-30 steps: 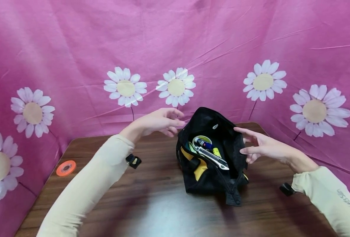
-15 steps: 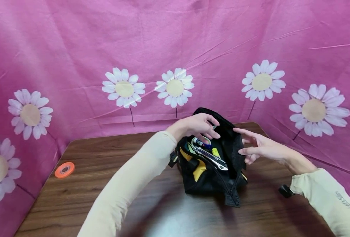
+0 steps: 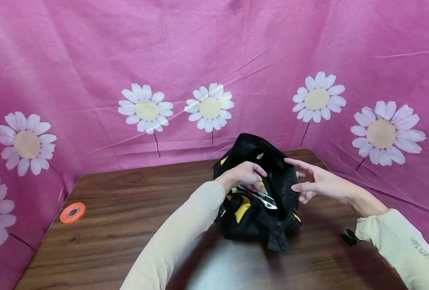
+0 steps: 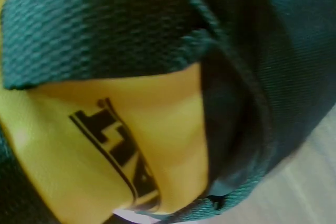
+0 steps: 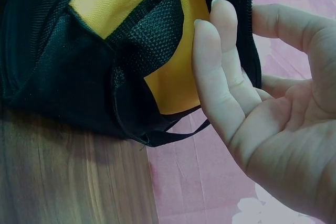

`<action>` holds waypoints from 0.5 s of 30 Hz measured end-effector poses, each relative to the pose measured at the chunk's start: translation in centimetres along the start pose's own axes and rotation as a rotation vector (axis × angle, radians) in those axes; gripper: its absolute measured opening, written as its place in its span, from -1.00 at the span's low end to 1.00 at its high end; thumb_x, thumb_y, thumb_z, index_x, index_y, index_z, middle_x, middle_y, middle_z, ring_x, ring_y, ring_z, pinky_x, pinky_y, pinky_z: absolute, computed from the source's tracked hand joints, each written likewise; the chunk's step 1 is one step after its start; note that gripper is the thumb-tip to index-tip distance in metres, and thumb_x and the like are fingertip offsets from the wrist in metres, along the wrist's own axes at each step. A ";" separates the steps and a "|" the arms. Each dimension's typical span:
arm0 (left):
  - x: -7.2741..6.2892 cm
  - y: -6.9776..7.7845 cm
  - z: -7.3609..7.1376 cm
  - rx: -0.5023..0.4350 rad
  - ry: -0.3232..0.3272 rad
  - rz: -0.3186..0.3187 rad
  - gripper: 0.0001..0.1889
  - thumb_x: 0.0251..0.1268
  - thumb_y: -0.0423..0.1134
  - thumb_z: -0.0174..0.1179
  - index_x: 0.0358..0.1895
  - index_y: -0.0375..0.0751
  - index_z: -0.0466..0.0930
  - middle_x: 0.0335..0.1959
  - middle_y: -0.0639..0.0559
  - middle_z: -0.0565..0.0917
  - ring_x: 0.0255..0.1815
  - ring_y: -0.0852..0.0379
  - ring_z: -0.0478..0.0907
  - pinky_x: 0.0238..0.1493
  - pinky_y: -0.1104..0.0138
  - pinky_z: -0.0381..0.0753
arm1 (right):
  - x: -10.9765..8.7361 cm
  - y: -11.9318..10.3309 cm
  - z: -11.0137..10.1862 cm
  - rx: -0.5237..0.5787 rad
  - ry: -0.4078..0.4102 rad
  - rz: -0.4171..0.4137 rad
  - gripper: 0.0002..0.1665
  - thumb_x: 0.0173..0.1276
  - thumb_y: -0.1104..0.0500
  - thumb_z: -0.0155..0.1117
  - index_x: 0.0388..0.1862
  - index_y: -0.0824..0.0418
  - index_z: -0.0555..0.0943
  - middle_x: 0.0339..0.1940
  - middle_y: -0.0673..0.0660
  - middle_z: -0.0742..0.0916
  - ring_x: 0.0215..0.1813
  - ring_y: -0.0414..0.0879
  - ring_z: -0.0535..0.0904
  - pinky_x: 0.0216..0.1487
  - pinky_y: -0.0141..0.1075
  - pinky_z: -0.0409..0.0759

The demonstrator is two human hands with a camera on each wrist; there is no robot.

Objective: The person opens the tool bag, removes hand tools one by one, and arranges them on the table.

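Observation:
A black and yellow tool bag (image 3: 243, 227) stands unzipped on the table, its mouth held wide. My left hand (image 3: 250, 175) reaches down into it, fingers bent over the contents; I cannot tell whether they grip anything. Beside those fingers lie a silver utility knife (image 3: 268, 202) and something yellow (image 3: 262, 185). My right hand (image 3: 316, 182) holds the bag's right edge between thumb and fingers. In the right wrist view, two fingers of the right hand (image 5: 278, 108) lie against the bag's yellow side panel (image 5: 173, 90). The left wrist view shows the webbing handle (image 4: 100, 35) close up.
An orange disc (image 3: 66, 218) with a dark centre lies at the left of the wooden table (image 3: 134, 197). Pink cloth (image 3: 185, 52) with white daisies hangs behind and around the table. A zip end tab (image 3: 278, 243) hangs off the bag's near side.
My left hand has moved right and down, from left of the bag into its mouth, covering the blue-capped tube and the round roll inside. My right hand keeps its hold on the edge.

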State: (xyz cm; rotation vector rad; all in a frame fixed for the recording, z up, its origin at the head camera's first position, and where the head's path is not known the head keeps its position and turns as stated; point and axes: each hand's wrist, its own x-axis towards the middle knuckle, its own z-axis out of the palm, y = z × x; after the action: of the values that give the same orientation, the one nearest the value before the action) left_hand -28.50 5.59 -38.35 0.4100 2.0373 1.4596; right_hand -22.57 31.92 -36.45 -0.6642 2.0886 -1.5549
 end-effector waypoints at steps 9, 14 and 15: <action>0.4 -1.0 0.1 0.143 0.013 0.058 -0.44 -0.07 -0.66 0.44 0.13 -0.42 0.61 0.08 -0.30 0.64 -0.28 0.19 0.59 -0.29 0.44 0.67 | -0.1 0.0 0.1 -0.006 0.003 -0.015 0.01 0.48 0.38 0.21 0.68 0.16 -0.15 0.33 0.54 0.39 -0.39 0.22 0.71 -0.28 0.12 0.74; 0.9 -2.1 0.3 0.240 0.010 0.103 -0.42 -0.15 -0.70 0.43 0.10 -0.42 0.64 0.04 -0.29 0.67 0.05 -0.02 0.59 -0.18 0.54 0.54 | -0.1 0.3 0.2 0.007 -0.008 -0.026 0.00 0.48 0.40 0.19 0.68 0.15 -0.16 0.33 0.52 0.41 -0.39 0.18 0.71 -0.29 0.13 0.74; 1.0 -2.3 0.4 0.255 0.011 0.113 -0.42 -0.16 -0.71 0.43 0.09 -0.42 0.65 0.04 -0.29 0.67 0.11 -0.07 0.57 -0.15 0.55 0.52 | -0.1 0.3 0.2 0.011 -0.013 -0.031 0.00 0.48 0.40 0.19 0.68 0.16 -0.16 0.32 0.51 0.42 -0.39 0.19 0.71 -0.29 0.11 0.74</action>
State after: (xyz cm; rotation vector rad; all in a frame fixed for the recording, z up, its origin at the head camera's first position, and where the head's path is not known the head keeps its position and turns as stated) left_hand -28.80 5.65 -40.83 0.6311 2.2496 1.2701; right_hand -22.37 31.94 -36.77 -0.7042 2.0682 -1.5728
